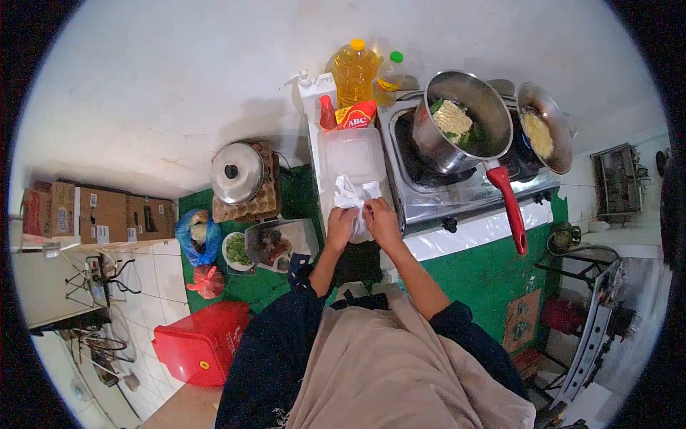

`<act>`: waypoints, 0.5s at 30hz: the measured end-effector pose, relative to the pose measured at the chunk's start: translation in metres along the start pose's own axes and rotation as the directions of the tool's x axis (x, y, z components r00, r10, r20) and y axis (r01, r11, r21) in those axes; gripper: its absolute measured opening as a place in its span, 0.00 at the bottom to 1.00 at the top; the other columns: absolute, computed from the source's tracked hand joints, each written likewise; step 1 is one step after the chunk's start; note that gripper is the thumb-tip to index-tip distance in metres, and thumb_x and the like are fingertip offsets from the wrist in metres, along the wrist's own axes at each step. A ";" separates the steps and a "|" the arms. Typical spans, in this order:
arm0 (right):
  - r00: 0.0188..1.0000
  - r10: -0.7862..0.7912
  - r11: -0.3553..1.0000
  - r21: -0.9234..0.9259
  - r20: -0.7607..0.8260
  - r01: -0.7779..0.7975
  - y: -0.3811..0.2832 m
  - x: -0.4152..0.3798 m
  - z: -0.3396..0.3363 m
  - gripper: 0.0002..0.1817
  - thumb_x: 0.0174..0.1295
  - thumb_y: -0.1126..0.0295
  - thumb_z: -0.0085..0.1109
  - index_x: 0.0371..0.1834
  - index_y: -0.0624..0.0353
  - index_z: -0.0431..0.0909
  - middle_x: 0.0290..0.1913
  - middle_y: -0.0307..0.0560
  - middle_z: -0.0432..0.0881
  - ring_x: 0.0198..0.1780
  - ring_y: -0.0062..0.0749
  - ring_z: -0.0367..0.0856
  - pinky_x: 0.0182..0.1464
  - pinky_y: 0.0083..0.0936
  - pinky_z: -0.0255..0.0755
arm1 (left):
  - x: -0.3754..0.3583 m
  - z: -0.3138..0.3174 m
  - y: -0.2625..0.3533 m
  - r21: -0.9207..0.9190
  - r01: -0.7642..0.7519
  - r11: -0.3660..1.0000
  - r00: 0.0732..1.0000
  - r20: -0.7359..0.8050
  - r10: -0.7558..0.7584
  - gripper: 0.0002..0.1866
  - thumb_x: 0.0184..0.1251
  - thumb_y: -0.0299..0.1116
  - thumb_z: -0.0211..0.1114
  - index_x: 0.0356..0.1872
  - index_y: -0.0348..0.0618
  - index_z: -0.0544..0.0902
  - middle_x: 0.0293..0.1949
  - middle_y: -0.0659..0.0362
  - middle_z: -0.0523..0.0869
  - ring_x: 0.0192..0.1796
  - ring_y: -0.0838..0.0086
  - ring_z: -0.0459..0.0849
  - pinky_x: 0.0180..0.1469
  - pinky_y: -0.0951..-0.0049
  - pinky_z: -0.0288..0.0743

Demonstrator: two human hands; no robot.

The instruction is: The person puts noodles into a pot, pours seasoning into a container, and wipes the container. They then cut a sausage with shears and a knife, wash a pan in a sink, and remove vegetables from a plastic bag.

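Both my hands meet at a white plastic bag (350, 194), gathered at its top, on the narrow white surface left of the stove. My left hand (341, 223) has its fingers closed on the bag's left side. From the right, my right hand (381, 220) pinches the bag as well. What the bag contains is hidden. Just behind it sits a translucent plastic container (353, 154) with a lid. A red ABC packet (356, 114) and a red-capped bottle (327, 113) stand beyond the container.
On the stove (429, 207) are a saucepan (468, 157) of noodles and greens, its red handle jutting toward me, and a frying pan (561, 146) with yellow food. An oil bottle (355, 75) stands behind. Leftward are a lidded pot (236, 182) and a bowl of chopped greens (236, 250).
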State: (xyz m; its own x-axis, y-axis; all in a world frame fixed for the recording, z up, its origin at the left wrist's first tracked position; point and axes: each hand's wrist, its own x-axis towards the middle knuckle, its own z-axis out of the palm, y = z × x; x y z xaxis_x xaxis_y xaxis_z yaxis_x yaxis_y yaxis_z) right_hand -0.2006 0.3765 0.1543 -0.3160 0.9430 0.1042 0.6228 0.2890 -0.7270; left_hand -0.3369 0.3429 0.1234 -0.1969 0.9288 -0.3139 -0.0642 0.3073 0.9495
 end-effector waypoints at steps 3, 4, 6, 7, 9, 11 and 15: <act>0.999 0.001 1.000 0.006 0.035 -0.001 0.007 0.006 0.005 0.06 0.57 0.72 0.56 0.37 0.61 0.75 0.38 0.56 0.76 0.38 0.56 0.78 0.40 0.43 0.73 | 0.000 0.003 0.004 -0.055 -0.076 0.996 0.997 -0.008 0.076 0.13 0.57 0.30 0.63 0.42 0.34 0.82 0.41 0.57 0.85 0.42 0.73 0.81 0.47 0.72 0.72; 0.998 0.010 1.000 -0.002 0.061 -0.010 0.008 0.009 0.005 0.07 0.57 0.72 0.56 0.37 0.61 0.75 0.37 0.56 0.77 0.38 0.55 0.78 0.40 0.43 0.73 | 0.000 0.005 0.004 -0.035 -0.100 0.994 0.994 -0.042 0.098 0.13 0.58 0.31 0.63 0.42 0.34 0.82 0.40 0.57 0.85 0.41 0.73 0.81 0.46 0.72 0.72; 0.995 0.000 1.000 0.003 0.099 0.000 0.008 0.014 0.001 0.07 0.56 0.72 0.57 0.36 0.62 0.75 0.36 0.56 0.77 0.38 0.55 0.78 0.40 0.43 0.73 | -0.001 0.009 0.007 0.008 -0.142 0.990 0.984 -0.104 0.142 0.13 0.58 0.31 0.63 0.42 0.34 0.82 0.39 0.58 0.85 0.41 0.74 0.81 0.45 0.72 0.72; 0.993 -0.021 1.000 0.018 0.112 0.019 0.006 0.016 -0.003 0.07 0.56 0.72 0.58 0.36 0.62 0.75 0.35 0.56 0.77 0.38 0.54 0.78 0.40 0.43 0.73 | -0.003 0.009 0.011 -0.006 -0.122 0.992 0.986 -0.112 0.121 0.13 0.58 0.31 0.63 0.42 0.34 0.82 0.38 0.58 0.86 0.41 0.74 0.81 0.45 0.72 0.72; 0.993 -0.049 0.998 0.037 0.112 0.045 0.003 0.017 -0.006 0.07 0.55 0.71 0.58 0.35 0.62 0.76 0.34 0.56 0.78 0.38 0.54 0.78 0.41 0.43 0.73 | -0.006 0.009 0.016 -0.033 -0.087 0.996 0.989 -0.125 0.082 0.13 0.59 0.31 0.63 0.42 0.35 0.82 0.37 0.58 0.86 0.40 0.75 0.81 0.44 0.72 0.73; 0.994 -0.066 0.997 0.042 0.086 0.063 0.002 0.016 -0.004 0.07 0.55 0.71 0.59 0.34 0.62 0.76 0.33 0.56 0.78 0.38 0.53 0.79 0.41 0.42 0.73 | 0.002 0.005 0.002 -0.023 -0.050 0.998 0.994 -0.103 0.047 0.13 0.59 0.31 0.63 0.42 0.35 0.82 0.37 0.58 0.86 0.39 0.74 0.82 0.43 0.73 0.73; 0.992 -0.054 0.998 -0.017 0.118 0.057 0.003 0.017 0.000 0.07 0.55 0.71 0.58 0.34 0.63 0.78 0.33 0.56 0.79 0.37 0.51 0.79 0.39 0.39 0.74 | 0.001 0.009 0.002 -0.006 -0.116 0.993 0.982 -0.151 0.114 0.13 0.60 0.30 0.63 0.42 0.33 0.82 0.37 0.57 0.86 0.39 0.75 0.82 0.43 0.73 0.73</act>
State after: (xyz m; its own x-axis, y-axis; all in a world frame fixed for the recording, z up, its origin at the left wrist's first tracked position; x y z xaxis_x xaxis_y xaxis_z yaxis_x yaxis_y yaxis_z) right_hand -0.2040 0.3935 0.1540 -0.4314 0.8999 0.0631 0.6158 0.3449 -0.7084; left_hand -0.3287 0.3460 0.1245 -0.3486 0.9157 -0.2001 -0.0472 0.1961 0.9795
